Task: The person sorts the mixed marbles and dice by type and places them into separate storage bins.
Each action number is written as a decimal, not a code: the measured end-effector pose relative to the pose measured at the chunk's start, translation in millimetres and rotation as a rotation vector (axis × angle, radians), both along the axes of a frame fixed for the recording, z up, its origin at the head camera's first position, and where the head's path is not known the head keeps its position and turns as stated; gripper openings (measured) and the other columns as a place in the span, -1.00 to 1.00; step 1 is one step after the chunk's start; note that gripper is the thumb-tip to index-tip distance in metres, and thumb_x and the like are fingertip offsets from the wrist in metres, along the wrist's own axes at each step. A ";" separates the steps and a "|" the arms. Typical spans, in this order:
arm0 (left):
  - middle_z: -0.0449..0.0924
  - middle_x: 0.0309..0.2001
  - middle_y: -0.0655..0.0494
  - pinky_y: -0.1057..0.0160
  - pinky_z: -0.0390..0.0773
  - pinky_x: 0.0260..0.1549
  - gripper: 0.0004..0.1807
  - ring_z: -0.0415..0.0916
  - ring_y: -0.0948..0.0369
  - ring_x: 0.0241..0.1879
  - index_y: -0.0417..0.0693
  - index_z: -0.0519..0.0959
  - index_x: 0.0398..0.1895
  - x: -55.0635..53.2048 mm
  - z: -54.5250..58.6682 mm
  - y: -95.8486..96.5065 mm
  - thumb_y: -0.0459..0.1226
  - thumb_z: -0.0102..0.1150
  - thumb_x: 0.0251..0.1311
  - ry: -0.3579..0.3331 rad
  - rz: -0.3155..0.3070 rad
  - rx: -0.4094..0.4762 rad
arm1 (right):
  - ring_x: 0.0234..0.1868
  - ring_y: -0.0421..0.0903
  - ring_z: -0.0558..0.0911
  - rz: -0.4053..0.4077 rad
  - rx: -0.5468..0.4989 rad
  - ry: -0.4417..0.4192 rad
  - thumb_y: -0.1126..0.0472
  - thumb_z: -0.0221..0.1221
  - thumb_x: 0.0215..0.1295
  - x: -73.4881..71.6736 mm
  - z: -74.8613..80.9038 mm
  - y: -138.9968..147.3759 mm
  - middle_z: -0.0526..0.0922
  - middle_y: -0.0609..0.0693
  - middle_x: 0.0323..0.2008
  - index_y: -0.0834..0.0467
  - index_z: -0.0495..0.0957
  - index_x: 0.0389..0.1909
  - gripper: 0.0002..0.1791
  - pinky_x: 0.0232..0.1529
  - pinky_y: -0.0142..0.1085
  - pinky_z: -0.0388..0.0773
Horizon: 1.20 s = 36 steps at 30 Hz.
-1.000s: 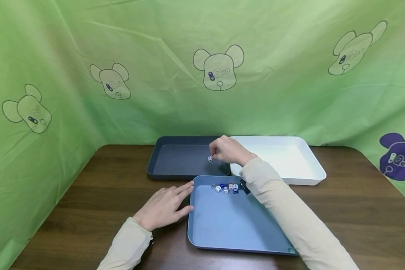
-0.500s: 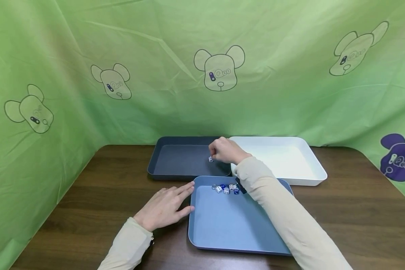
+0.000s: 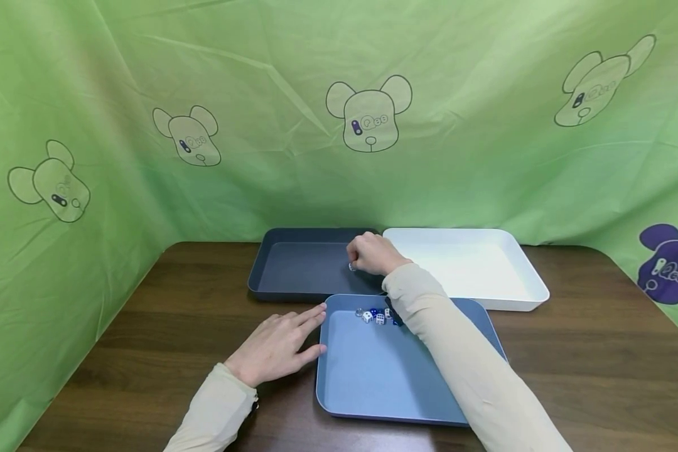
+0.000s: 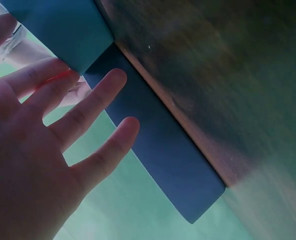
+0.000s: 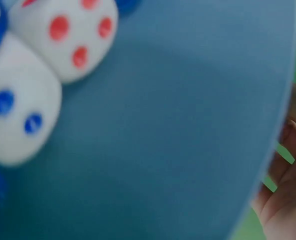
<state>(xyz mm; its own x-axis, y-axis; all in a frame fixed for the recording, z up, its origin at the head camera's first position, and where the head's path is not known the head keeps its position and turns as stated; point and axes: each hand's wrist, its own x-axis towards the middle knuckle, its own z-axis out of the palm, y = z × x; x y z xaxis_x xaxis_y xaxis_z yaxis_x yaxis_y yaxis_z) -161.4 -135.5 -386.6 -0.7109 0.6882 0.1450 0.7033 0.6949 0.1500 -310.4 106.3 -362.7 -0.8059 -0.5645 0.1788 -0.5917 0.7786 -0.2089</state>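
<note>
In the right hand (image 3: 373, 252), fingers curled: white die (image 3: 351, 267) pinched at the fingertips, inside the dark tray (image 3: 299, 270); floor contact not discernible. At the left hand (image 3: 277, 348): fingers extended, tips touching the blue tray (image 3: 384, 376), nothing grasped. Since one second ago: right forearm swung left, die barely displaced but more hidden by fingers. Probable meaning: fine positioning, release not yet shown. Below the right wrist: other dice (image 3: 380, 319), partly covered. Right of the right hand: white tray (image 3: 486, 270).
</note>
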 end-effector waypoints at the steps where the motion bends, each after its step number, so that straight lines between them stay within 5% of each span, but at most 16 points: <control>1: 0.34 0.46 0.00 -0.08 0.56 0.04 -0.38 0.57 0.00 0.15 -0.20 0.46 0.40 0.1 0.3 -0.1 0.02 0.10 0.46 0.000 0.001 -0.001 | -0.45 -0.04 0.58 -0.009 -0.005 0.001 0.37 0.39 0.06 -0.5 -1.3 -0.5 0.56 -0.10 -0.61 0.05 0.55 -0.70 -0.71 -0.40 -0.11 0.56; 11: 0.33 0.47 0.03 -0.09 0.57 0.04 -0.38 0.57 0.01 0.15 -0.18 0.46 0.41 -0.2 1.7 -0.5 0.02 0.10 0.46 -0.016 0.013 -0.011 | -0.46 -0.06 0.58 -0.015 -0.064 0.054 0.40 0.35 0.05 -3.9 -10.2 -5.2 0.60 -0.10 -0.60 0.07 0.60 -0.70 -0.75 -0.37 -0.13 0.58; 21: 0.32 0.47 0.03 -0.10 0.56 0.04 -0.38 0.57 0.01 0.16 -0.18 0.45 0.42 -1.3 0.9 -0.7 0.02 0.09 0.46 -0.022 0.011 -0.013 | -0.44 -0.01 0.61 -0.015 -0.008 0.129 0.35 0.40 0.07 -3.1 -14.0 -12.4 0.63 -0.07 -0.58 0.08 0.65 -0.66 -0.79 -0.31 -0.10 0.58; 36: 0.31 0.48 0.04 -0.11 0.55 0.07 -0.38 0.56 0.00 0.18 -0.17 0.44 0.42 -0.6 0.8 -0.9 0.02 0.09 0.47 -0.033 0.018 -0.012 | -0.14 0.11 0.67 -0.014 0.054 0.060 0.34 0.34 0.19 1.2 -8.7 -11.6 0.76 0.06 -0.31 0.16 0.80 -0.35 -0.92 -0.07 -0.04 0.61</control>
